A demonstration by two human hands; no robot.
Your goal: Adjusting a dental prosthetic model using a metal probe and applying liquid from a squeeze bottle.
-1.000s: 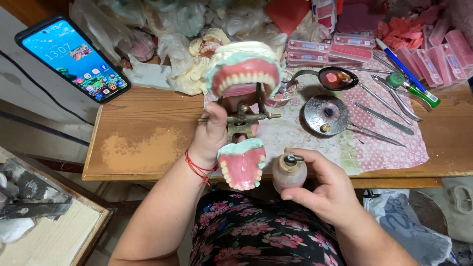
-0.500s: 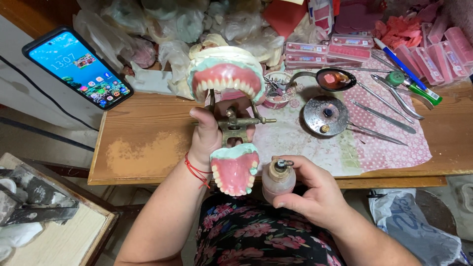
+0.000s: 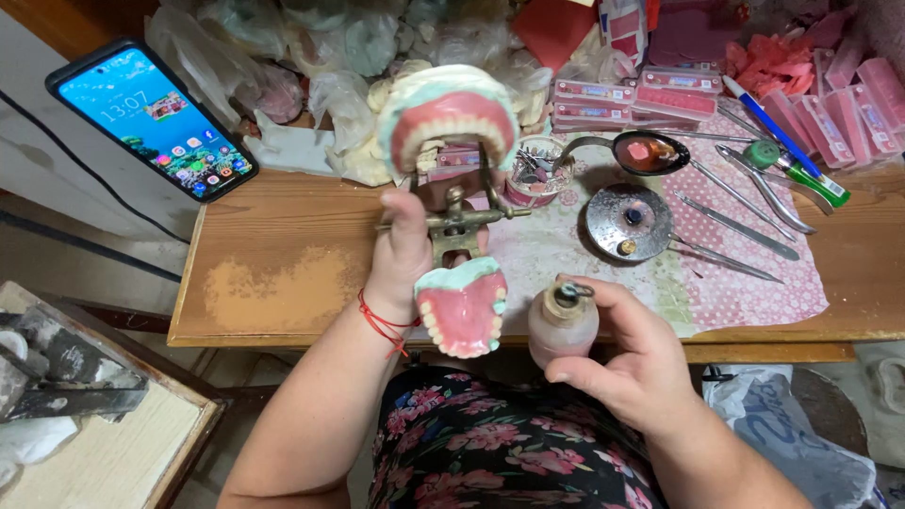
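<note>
The left hand (image 3: 407,247) has its grip closed around the metal hinge of a dental articulator (image 3: 459,219), held above the table's (image 3: 283,283) near edge. Its long axis runs away from the person: the lower denture model (image 3: 462,309) points toward the body, the upper denture model (image 3: 450,115) toward the far edge. Just right, the right hand (image 3: 633,353) wraps a small bottle (image 3: 563,320) upright, level with the lower model and nearer to it.

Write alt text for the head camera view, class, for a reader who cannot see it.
A left hand holds an opened dental articulator carrying pink wax dentures, while the right hand grips a small bottle. Metal tools and a smartphone lie on the wooden bench.
</note>
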